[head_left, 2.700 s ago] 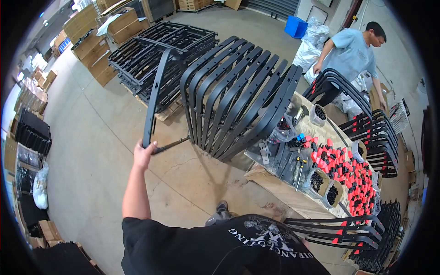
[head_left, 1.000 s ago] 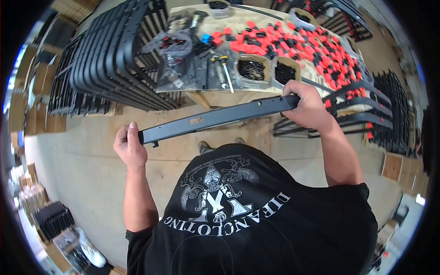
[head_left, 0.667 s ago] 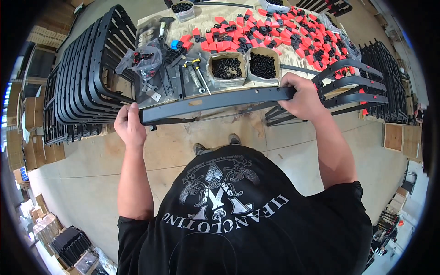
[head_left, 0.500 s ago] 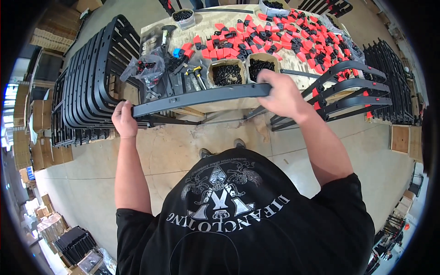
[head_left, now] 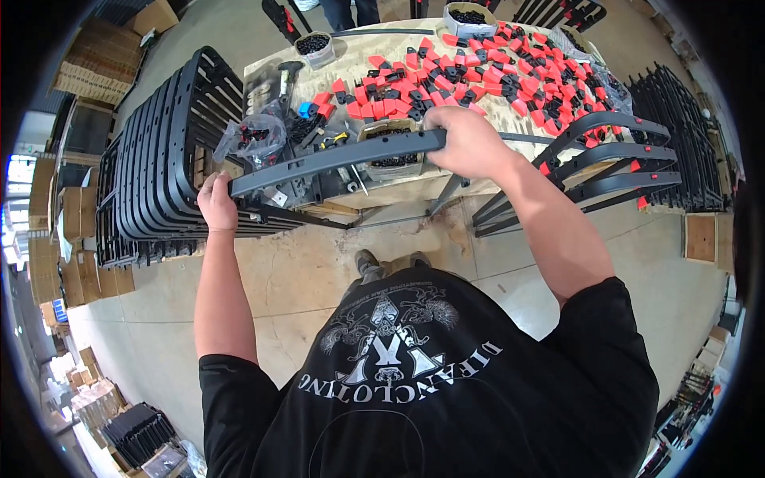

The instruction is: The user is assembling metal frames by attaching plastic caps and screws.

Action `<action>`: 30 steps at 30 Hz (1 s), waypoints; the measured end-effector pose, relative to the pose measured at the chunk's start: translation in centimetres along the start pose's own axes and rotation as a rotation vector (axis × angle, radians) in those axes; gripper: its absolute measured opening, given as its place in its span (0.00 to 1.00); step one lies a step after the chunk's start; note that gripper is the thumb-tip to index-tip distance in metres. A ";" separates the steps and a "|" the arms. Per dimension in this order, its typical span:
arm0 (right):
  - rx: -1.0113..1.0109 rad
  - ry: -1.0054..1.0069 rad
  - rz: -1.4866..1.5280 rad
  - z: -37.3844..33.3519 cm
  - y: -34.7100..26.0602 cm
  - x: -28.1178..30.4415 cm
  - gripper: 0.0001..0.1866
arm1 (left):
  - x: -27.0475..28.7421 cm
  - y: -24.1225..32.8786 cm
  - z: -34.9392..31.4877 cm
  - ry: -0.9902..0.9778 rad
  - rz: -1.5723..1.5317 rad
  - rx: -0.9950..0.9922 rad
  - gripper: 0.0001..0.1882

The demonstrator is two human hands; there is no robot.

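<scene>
Both ends of a curved black metal rail are gripped: the left hand has thumb and fingers closed around its left end, and the right hand is wrapped over its right end. The rail hangs in the air across the bench's near edge, right end higher, with thin bars below that may belong to the same frame, though I cannot tell for sure. It looks stiff and moderately heavy, hardly fragile, with a smooth coating that could slide a little in bare fingers; a hold near both ends, as here, should balance it best. Compared with the frame half a second ago, the right hand has shifted up and leftward and now hides the second screw box, while the left hand has barely moved. Beyond the rail, a carton of black screws sits at the bench's near edge, partly covered, with a clear plastic bag toward its left edge. Beside the near right corner stand bent black frames; a row of similar frames lines the left edge. Farther back, red-and-black plastic caps spread over the plywood bench, and a co-worker's dark trouser legs show past its far edge.
</scene>
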State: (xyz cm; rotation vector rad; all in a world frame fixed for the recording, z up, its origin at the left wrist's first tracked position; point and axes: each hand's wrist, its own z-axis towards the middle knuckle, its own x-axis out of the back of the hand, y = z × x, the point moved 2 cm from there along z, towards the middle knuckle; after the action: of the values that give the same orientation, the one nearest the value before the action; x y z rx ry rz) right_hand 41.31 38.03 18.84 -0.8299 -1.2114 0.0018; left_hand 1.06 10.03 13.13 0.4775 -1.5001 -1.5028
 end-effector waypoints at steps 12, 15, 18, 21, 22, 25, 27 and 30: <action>-0.118 -0.019 0.091 0.9 -0.2 0.0 0.15 | -1.8 0.8 -0.1 -0.022 -0.118 -0.089 0.21; -0.238 0.099 0.103 0.4 -0.2 -0.6 0.17 | -1.6 0.5 -0.1 -0.033 -0.110 -0.120 0.20; -0.305 0.150 0.087 0.1 -1.1 -0.6 0.24 | -1.0 0.3 -0.2 -0.041 -0.095 -0.133 0.19; -0.266 0.291 0.045 -2.5 1.7 -1.3 0.34 | -1.3 1.0 -0.2 -0.034 -0.082 -0.143 0.18; -0.354 0.226 -0.044 -3.5 3.1 -1.3 0.39 | -1.2 0.9 -0.3 -0.028 -0.063 -0.161 0.18; -0.636 -0.063 -0.123 -8.4 11.1 -2.6 0.33 | -1.8 0.9 0.0 -0.016 -0.065 -0.184 0.17; -0.686 -0.071 0.009 -9.3 13.5 -3.1 0.23 | -1.6 0.4 -0.3 0.003 -0.068 -0.164 0.16; -0.607 0.060 0.182 -7.9 16.4 -3.7 0.19 | -1.6 1.3 -0.6 0.031 -0.057 -0.115 0.16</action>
State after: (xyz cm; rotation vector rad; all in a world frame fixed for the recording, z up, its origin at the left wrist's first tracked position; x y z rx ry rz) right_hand 53.20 43.70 5.74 -1.4572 -1.0850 -0.2520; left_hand 2.79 11.22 13.65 0.4765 -1.3778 -1.6087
